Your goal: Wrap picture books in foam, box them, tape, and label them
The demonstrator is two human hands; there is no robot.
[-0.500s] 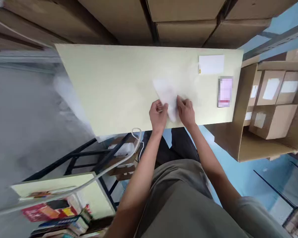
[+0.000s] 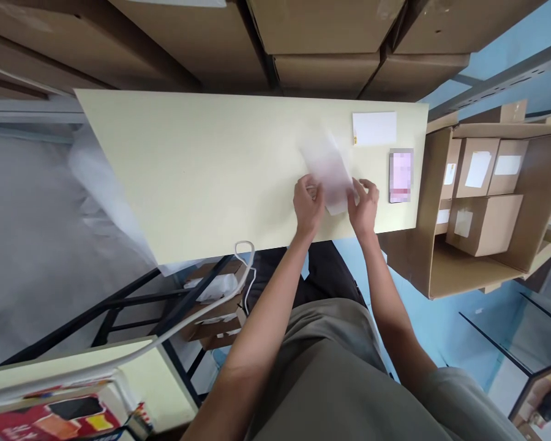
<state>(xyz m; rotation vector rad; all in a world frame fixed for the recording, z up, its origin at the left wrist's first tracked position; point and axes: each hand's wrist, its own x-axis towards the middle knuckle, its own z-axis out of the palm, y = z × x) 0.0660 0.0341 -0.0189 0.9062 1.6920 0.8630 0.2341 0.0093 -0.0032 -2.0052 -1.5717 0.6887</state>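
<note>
A white sheet of paper (image 2: 329, 174), blurred by motion and tilted, is held over the pale yellow tabletop (image 2: 202, 165) near its front edge. My left hand (image 2: 308, 202) pinches the sheet's left side with thumb and curled fingers. On the opposite side, my right hand (image 2: 362, 205) grips the right edge between thumb and fingers. Whatever is printed on the sheet is too blurred to make out. To the right of my hands lie a white rectangular card or pad (image 2: 374, 128) and a phone (image 2: 401, 176) with a pixelated pink screen.
Stacked cardboard boxes (image 2: 326, 73) line the table's back edge. At right stands a large open carton (image 2: 468, 275) with several smaller boxes inside. A white cable (image 2: 211, 306) runs below the front edge at left, above a lower shelf (image 2: 169, 373) holding books.
The paper has shifted right relative to the table and tilts up more, with both hands moving along with it. The head view has also shifted slightly.
</note>
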